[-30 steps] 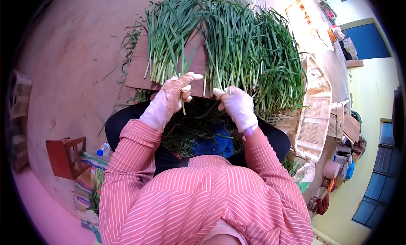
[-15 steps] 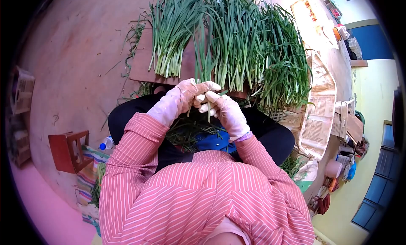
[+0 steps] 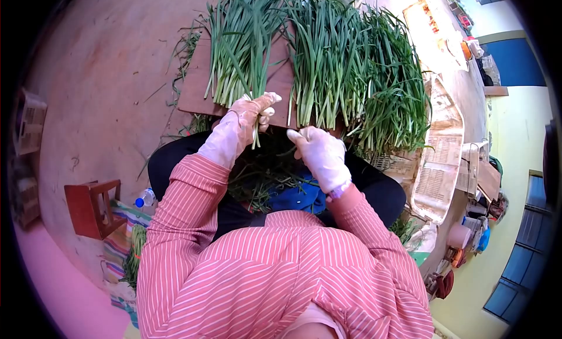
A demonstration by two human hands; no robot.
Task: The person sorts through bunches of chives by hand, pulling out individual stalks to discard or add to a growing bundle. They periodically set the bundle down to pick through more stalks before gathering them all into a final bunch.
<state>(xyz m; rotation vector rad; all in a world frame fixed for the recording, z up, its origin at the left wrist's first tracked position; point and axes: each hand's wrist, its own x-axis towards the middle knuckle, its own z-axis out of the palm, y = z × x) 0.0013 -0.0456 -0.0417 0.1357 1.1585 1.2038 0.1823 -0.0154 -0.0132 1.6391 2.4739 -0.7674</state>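
Observation:
My left hand (image 3: 252, 115), in a whitish glove, is closed around a few garlic chives (image 3: 256, 69). Their pale ends stick out below the fist, and their leaves reach up over a sorted bunch of garlic chives (image 3: 225, 75) on the brown board (image 3: 196, 84). My right hand (image 3: 319, 151), also gloved, is apart from the left, just below the board's near edge. Its fingers are curled in with the thumb against them; whatever they may hold is hidden. Loose trimmed leaves (image 3: 263, 178) lie in my lap below both hands.
Larger piles of garlic chives (image 3: 328, 58) cover the board's middle and right. A small wooden stool (image 3: 96, 207) and a bottle with a blue cap (image 3: 145, 199) stand at the left. Plastic crates (image 3: 436, 169) lie along the right side.
My hands were together over the chives and are now apart. The left has moved left with the stalks, toward the left bunch; the right has drawn slightly right and down.

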